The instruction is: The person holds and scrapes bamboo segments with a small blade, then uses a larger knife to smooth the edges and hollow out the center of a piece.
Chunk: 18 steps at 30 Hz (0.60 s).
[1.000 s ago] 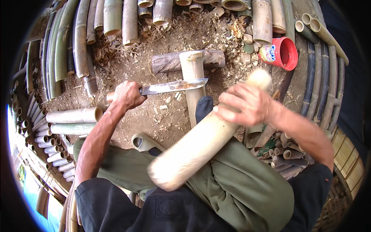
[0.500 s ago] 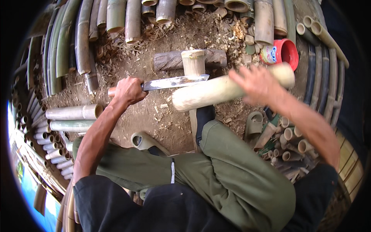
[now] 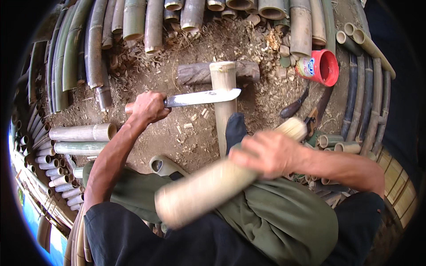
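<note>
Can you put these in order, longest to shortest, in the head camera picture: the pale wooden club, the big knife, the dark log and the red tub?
1. pale wooden club (it's blurry, and being nearer the camera may make it look longer)
2. big knife
3. dark log
4. red tub

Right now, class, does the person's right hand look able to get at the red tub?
Probably not straight away: the right hand is wrapped around a thick pale club, so its grip isn't free. Otherwise, little seems to block the way to the red tub.
</note>
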Each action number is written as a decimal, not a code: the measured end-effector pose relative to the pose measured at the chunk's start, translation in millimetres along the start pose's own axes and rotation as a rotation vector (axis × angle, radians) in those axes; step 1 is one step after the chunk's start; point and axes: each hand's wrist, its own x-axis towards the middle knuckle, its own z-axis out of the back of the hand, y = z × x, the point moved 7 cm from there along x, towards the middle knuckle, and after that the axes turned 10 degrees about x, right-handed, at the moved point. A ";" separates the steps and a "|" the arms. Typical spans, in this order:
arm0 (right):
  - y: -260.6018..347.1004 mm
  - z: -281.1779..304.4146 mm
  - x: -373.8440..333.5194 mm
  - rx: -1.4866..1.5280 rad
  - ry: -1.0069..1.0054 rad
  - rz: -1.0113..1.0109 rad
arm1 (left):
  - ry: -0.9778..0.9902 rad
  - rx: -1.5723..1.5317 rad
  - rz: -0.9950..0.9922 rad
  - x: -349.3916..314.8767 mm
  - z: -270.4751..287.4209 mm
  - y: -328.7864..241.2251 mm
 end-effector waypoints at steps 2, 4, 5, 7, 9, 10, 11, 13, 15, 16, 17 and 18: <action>-32.5 1.6 -0.2 -0.022 0.045 -0.024 | -0.016 0.021 -0.044 3.2 0.7 -0.6; -121.9 28.6 -16.4 -0.159 0.296 -0.431 | -0.019 0.001 -0.058 1.8 -0.3 -1.4; -112.8 27.6 -14.5 -0.142 0.236 -0.402 | -0.014 0.015 -0.068 2.9 -0.4 -1.0; -76.1 19.0 -4.8 -0.117 0.118 -0.319 | -0.013 0.038 -0.062 7.0 1.3 0.5; -34.1 14.3 -2.2 -0.073 0.014 -0.287 | 0.046 -0.009 -0.054 3.4 -10.0 -1.0; -27.9 14.8 0.8 -0.088 -0.031 -0.145 | 0.062 -0.023 -0.030 3.7 -11.9 5.0; -24.9 13.6 2.4 -0.102 -0.074 -0.003 | -0.062 0.057 -0.157 1.4 -5.4 -1.1; -23.8 3.9 -2.2 -0.100 -0.154 0.269 | 0.065 0.030 -0.062 14.5 -7.2 4.4; -133.4 23.7 -41.3 -0.319 0.244 -0.554 | -0.007 0.050 -0.137 16.9 7.7 -4.0; -113.5 31.0 -38.9 -0.338 0.247 -0.600 | 0.011 0.061 -0.158 16.3 5.9 -0.6; -103.0 33.1 -35.3 -0.362 0.244 -0.610 | 0.028 0.070 -0.143 18.0 5.6 3.3; -85.5 31.2 -20.3 -0.252 0.153 -0.482 | 0.010 0.065 -0.149 14.8 5.9 3.6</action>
